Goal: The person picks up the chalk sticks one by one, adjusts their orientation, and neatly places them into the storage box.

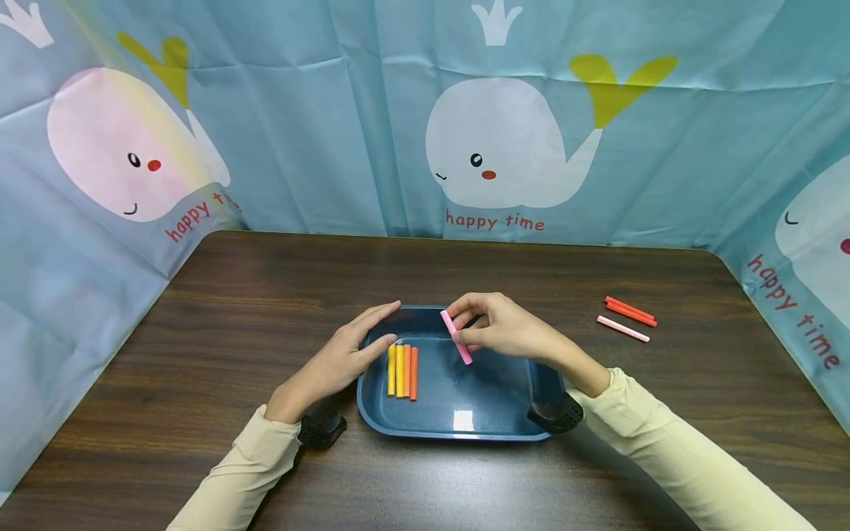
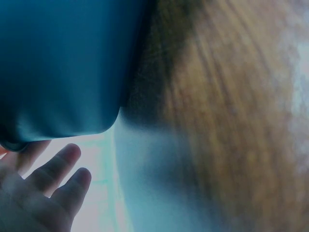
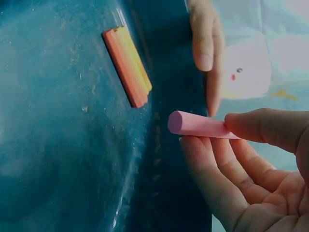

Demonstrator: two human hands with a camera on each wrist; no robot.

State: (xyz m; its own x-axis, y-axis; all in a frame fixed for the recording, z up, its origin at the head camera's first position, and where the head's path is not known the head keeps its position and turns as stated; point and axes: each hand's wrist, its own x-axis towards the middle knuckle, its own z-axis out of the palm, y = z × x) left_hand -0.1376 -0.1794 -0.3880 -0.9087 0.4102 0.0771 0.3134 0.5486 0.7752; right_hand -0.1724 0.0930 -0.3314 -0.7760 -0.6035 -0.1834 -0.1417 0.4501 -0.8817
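Between thumb and fingertips, my right hand (image 1: 501, 324) pinches a pink chalk stick (image 1: 462, 352), held tilted above the blue tray (image 1: 458, 435). Its faceted end faces the camera in the right wrist view, where the same pink stick (image 3: 193, 124) shows large. My left hand (image 1: 341, 361) rests at the tray's left rim with fingers extended, thumb reaching over the edge. Inside the tray on the left lie several chalk sticks side by side: yellow ones (image 1: 399, 371) and orange ones (image 1: 414, 374). The left wrist view shows the left fingers (image 2: 72, 188) beside the tray's outer wall (image 2: 63, 72).
To the right of the tray, two red sticks (image 1: 629, 311) lie together on the dark wooden table (image 1: 219, 354), with a pale pink stick (image 1: 623, 329) just nearer. A blue curtain (image 1: 385, 133) with whale prints borders the table's back and sides.
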